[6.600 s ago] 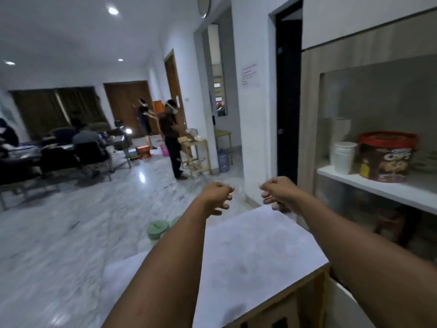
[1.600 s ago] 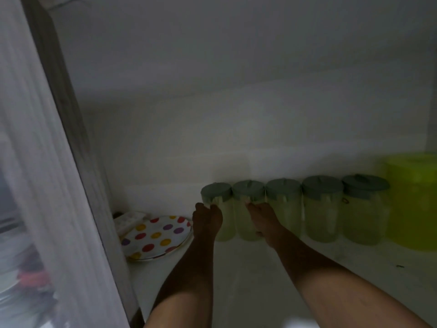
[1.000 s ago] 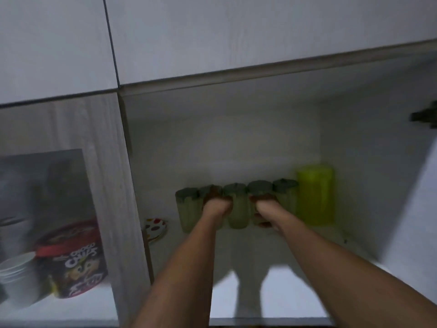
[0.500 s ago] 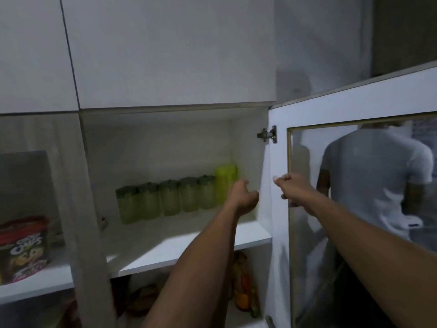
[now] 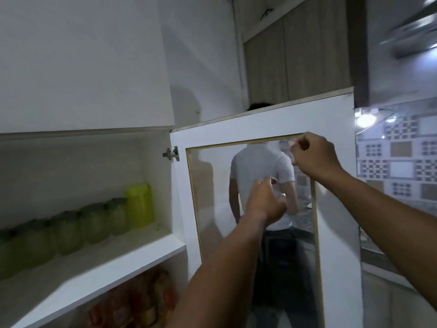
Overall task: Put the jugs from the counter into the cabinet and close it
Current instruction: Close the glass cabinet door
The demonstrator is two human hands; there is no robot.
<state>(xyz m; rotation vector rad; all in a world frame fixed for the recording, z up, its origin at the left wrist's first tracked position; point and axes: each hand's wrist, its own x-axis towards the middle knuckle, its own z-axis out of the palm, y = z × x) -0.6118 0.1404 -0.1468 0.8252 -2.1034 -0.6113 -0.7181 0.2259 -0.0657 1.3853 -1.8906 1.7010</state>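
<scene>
Head view, jugs (image 5: pixel 71 230) lined on cabinet shelf (image 5: pixel 113 263), door (image 5: pixel 335 233) open, left hand (image 5: pixel 264 204) loosely curled and empty, right hand (image 5: pixel 314 157) curled at the door's top.

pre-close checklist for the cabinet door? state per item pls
1. Jugs on the shelf, in a row at the back: ok.
2. Yellow container at the right end of the row, set back from the shelf front: ok.
3. Door swung wide open, hinge visible: not closed yet, not ok.
4. Right hand on the door near the top of the glass frame; firm grip: cannot tell.
5. Left hand in front of the glass pane, empty; touching it: cannot tell.
6. Swing path between door and shelf free of either arm: ok.
7. Counter cleared of jugs: out of view, cannot tell.
</scene>
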